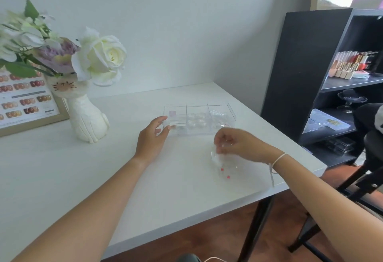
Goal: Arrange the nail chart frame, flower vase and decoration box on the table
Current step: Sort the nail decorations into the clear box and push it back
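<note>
A clear, three-compartment decoration box [219,109] lies on the white table [83,174] toward the back right. My left hand [152,137] is open, its fingertips touching the box's near left corner. My right hand [238,142] pinches a small clear plastic bag [221,163] with tiny red beads in it, just in front of the box. A white cat-shaped flower vase [87,116] with white and purple flowers stands at the left. Behind it the wood-framed nail chart [24,100] leans at the far left edge.
A black shelf unit [306,70] stands right of the table, holding small bottles [352,64] and clear cases. A black chair [373,158] sits at the far right. The table's right edge runs close to my right wrist. A wall backs the table.
</note>
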